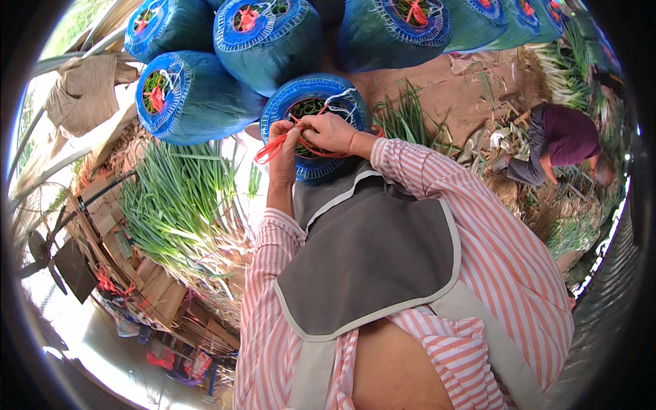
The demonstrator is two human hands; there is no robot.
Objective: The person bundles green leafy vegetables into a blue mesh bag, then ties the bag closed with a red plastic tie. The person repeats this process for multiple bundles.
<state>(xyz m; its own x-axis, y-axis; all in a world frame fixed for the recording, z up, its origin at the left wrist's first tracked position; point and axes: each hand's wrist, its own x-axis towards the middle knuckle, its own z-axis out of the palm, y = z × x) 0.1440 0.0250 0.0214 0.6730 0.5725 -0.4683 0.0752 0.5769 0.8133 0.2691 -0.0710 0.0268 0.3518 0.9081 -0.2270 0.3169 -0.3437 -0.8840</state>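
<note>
Before me stands a blue mesh sack (315,84) packed with green stalks (309,107), its round mouth facing up. Over that mouth, my left hand (283,148) pinches red plastic twine (270,149) that hangs in loops beside the fingers. Close against it, my right hand (328,132) grips another part of the same twine, with its fingers bent. A strand runs across the opening beneath my right wrist. White cord (341,105) lies loose at the sack's rim. How the twine passes between my fingers is partly hidden.
Several filled blue sacks (220,107) with red ties stand ahead. A pile of green onions (179,205) lies at left, near a fan (56,261) and wooden crates (159,287). Loose green leaves (405,118) rest right of the sack. A person (564,138) bends over at far right.
</note>
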